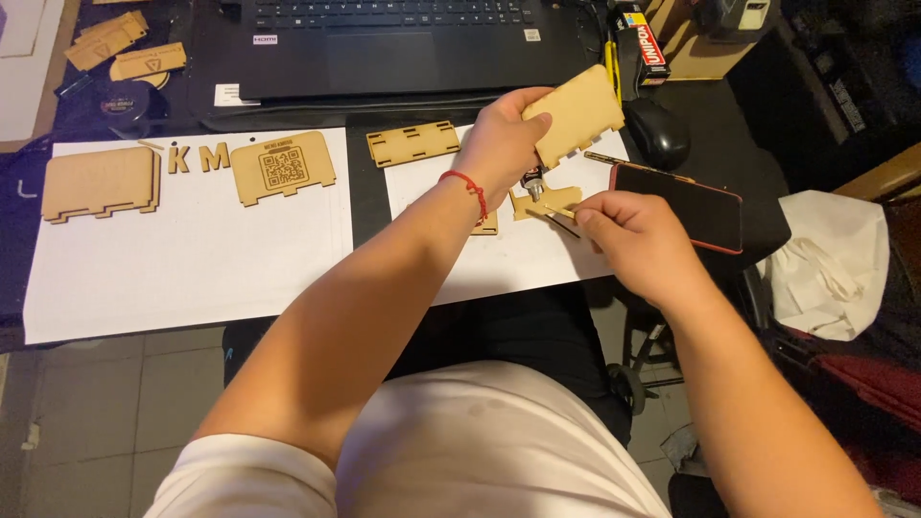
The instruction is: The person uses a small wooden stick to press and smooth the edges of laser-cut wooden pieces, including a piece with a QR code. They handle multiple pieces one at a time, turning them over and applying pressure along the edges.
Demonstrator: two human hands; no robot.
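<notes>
Wooden panel (576, 113) w/ notched edge is up off the counter (192, 259), clamped in my left hand (499, 144), thumb on its face. Right hand (638, 240) fingers pinched together on a thin wooden stick (558, 211), just below the panel, over white paper (518, 254). Phone (691, 206) beside right hand; laptop (413, 43) behind.

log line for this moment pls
left hand: holds notched wooden panel | right hand: pinches thin stick | phone beside
</notes>
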